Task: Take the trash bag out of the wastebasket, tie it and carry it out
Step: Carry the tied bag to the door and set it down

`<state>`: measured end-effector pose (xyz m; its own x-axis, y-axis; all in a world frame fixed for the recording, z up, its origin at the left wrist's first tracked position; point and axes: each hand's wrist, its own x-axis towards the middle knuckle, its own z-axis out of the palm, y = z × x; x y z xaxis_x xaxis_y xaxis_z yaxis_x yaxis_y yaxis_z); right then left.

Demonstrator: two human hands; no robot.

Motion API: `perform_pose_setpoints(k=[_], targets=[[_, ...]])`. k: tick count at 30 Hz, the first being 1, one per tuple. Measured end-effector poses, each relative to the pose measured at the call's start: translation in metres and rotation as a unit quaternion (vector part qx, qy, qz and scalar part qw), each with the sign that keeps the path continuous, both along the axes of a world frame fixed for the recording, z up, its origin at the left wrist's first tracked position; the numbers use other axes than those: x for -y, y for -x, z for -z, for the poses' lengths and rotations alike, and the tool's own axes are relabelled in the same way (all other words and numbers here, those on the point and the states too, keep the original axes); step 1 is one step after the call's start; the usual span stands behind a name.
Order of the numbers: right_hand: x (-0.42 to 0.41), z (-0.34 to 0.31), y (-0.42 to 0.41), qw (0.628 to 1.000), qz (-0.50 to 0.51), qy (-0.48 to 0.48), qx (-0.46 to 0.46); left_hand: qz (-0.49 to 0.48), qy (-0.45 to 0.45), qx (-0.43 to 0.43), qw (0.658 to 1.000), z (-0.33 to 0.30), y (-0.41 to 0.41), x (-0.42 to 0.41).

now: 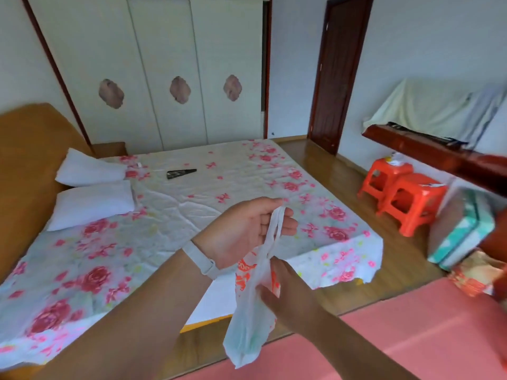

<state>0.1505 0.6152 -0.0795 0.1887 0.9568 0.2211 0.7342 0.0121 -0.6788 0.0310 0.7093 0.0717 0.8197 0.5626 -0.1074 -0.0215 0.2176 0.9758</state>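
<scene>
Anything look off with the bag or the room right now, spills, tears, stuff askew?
No spill or tear shows. The white trash bag hangs intact, handles pinched in the left hand, right hand gripping its body. Only oddities: the floral bed sheet is wrinkled with a ragged corner, and a dark folded fan lies on it.

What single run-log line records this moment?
stage: tying | left hand: pinches handles | right hand: grips neck | trash bag: hanging, untied | wastebasket: unseen

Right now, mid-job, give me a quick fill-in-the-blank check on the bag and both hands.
The left hand pinches the bag's ____ up high.
The right hand grips the trash bag ____ the left hand.
The bag's print is ____ in colour.
On the bed lie two white ____.

Missing: handles; below; orange; pillows
</scene>
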Motion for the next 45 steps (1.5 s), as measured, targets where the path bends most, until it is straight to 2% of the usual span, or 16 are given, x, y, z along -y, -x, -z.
perform_pose_setpoints(k=[9, 13, 17, 29, 38, 45], targets=[[0.012, -0.006, -0.085, 0.99, 0.132, -0.019, -0.041, 0.126, -0.011, -0.003, 0.992, -0.005, -0.114, -0.011], [0.026, 0.008, -0.141, 0.983, 0.17, -0.012, -0.064, 0.147, 0.016, -0.003, 0.989, 0.005, -0.18, -0.008], [0.04, 0.023, -0.213, 0.976, 0.205, 0.005, -0.071, 0.154, 0.0, -0.03, 0.988, 0.015, -0.256, 0.004], [0.093, 0.029, -0.455, 0.965, 0.261, -0.001, 0.039, 0.208, 0.017, -0.047, 0.977, 0.013, -0.506, 0.043], [0.066, 0.028, -0.583, 0.946, 0.323, -0.019, 0.018, 0.262, 0.016, -0.043, 0.964, 0.006, -0.644, 0.018], [0.017, 0.048, -0.677, 0.935, 0.352, 0.026, -0.013, 0.296, 0.041, -0.04, 0.954, 0.032, -0.757, -0.032]])
